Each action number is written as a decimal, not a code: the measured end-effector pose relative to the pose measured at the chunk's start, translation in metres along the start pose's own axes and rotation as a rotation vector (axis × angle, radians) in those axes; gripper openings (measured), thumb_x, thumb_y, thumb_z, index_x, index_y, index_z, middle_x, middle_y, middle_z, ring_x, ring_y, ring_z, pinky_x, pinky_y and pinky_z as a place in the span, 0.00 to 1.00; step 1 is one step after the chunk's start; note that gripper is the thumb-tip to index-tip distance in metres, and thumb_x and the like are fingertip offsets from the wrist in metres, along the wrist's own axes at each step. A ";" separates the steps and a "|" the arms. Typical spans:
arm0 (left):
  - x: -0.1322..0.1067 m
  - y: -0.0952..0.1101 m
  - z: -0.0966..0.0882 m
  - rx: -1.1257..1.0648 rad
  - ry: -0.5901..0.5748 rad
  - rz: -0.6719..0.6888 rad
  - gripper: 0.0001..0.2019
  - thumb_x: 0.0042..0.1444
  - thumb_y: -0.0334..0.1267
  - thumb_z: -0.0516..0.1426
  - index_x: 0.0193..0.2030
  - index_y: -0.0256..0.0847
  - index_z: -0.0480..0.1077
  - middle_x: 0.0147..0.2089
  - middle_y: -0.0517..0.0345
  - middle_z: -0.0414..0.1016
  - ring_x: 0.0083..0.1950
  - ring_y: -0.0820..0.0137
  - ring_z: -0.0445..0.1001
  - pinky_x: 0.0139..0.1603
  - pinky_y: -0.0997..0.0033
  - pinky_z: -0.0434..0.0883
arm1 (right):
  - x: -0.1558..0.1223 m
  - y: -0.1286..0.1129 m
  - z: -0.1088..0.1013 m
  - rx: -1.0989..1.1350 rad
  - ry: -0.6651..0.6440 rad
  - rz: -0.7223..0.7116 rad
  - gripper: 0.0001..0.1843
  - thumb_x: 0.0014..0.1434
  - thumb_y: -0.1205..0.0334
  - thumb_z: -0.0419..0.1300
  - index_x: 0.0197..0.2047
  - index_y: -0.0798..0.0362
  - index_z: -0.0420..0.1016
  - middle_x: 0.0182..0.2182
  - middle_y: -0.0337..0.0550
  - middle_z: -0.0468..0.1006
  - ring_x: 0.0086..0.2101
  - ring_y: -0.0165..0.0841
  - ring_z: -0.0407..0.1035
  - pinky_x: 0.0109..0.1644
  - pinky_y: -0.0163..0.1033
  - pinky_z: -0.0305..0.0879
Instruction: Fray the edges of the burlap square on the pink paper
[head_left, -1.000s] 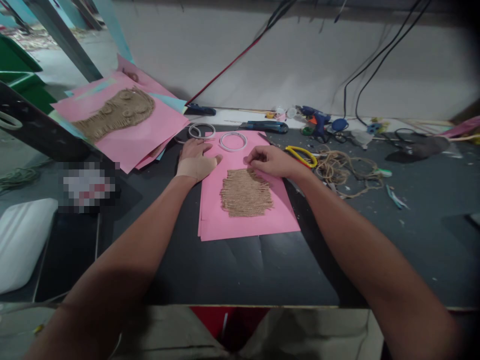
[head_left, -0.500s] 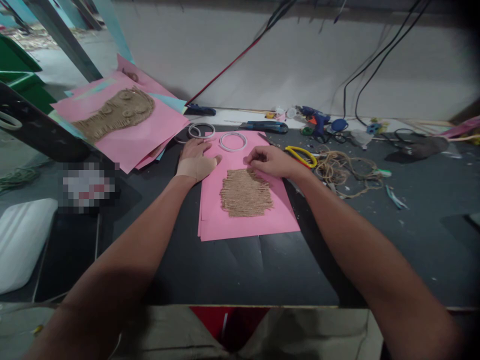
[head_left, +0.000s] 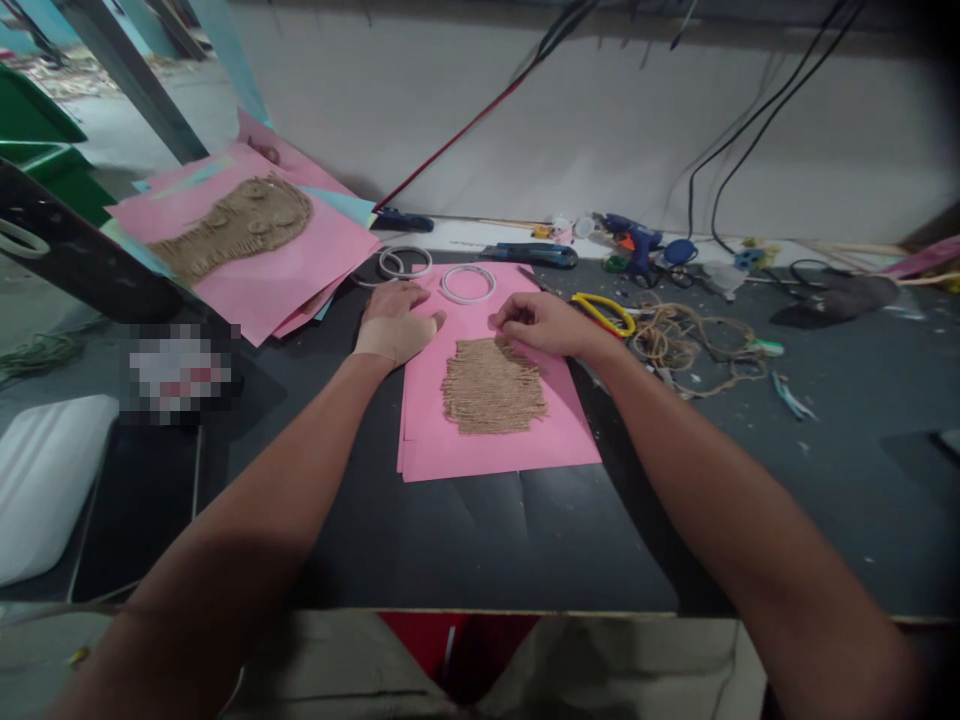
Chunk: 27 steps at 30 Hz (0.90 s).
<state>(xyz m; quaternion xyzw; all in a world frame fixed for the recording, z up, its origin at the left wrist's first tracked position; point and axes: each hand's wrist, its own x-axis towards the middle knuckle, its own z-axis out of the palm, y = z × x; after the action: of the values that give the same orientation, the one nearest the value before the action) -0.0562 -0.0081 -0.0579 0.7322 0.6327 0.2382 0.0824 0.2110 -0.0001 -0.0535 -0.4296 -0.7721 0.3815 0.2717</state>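
My left hand [head_left: 395,324], with a beige wrap around its back and wrist, lies flat at the upper left corner of a pink paper sheet [head_left: 495,450]. My right hand [head_left: 536,324] rests at the sheet's top, its fingertips pinched together just above a rectangular patch of frayed jute twine [head_left: 493,386]. I see nothing held in those fingers. Between my hands lies a white ring [head_left: 466,301] on the paper. Just beyond my left hand, a grey-white ring [head_left: 406,276] sits on the dark table.
To the left, a pink sheet stack [head_left: 337,250] carries a shaped jute piece. Along the back lie a blue box cutter [head_left: 529,256] and a glue gun [head_left: 636,240]. Yellow-handled scissors [head_left: 604,313] and tangled twine [head_left: 697,350] lie right of my right hand. Black cables hang down the wall.
My hands, the paper and the jute keep their places. Only the whole view shifts very slightly.
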 end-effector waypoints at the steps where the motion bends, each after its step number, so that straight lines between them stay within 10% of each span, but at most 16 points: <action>1: 0.000 0.000 0.000 0.014 -0.007 0.005 0.21 0.59 0.48 0.63 0.56 0.43 0.80 0.66 0.51 0.77 0.71 0.55 0.68 0.78 0.60 0.60 | 0.000 0.000 0.000 0.001 0.000 0.002 0.08 0.53 0.68 0.64 0.38 0.52 0.79 0.38 0.45 0.84 0.36 0.36 0.75 0.46 0.45 0.72; 8: 0.001 0.002 0.000 0.068 -0.097 0.047 0.25 0.62 0.49 0.59 0.63 0.42 0.75 0.73 0.52 0.70 0.76 0.52 0.62 0.80 0.52 0.55 | 0.000 0.000 -0.001 -0.011 -0.006 0.006 0.08 0.53 0.66 0.64 0.39 0.52 0.79 0.39 0.46 0.85 0.37 0.36 0.76 0.48 0.46 0.73; 27: -0.012 0.013 -0.010 -0.340 -0.046 0.251 0.12 0.55 0.42 0.66 0.44 0.43 0.84 0.52 0.50 0.86 0.60 0.59 0.80 0.71 0.56 0.73 | 0.001 -0.002 0.001 -0.097 0.063 -0.041 0.10 0.60 0.61 0.65 0.45 0.54 0.78 0.36 0.45 0.81 0.33 0.34 0.71 0.41 0.41 0.70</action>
<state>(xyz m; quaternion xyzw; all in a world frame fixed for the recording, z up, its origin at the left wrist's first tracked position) -0.0503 -0.0241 -0.0465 0.7861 0.4854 0.3331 0.1886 0.2088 -0.0008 -0.0525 -0.4381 -0.7893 0.3243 0.2826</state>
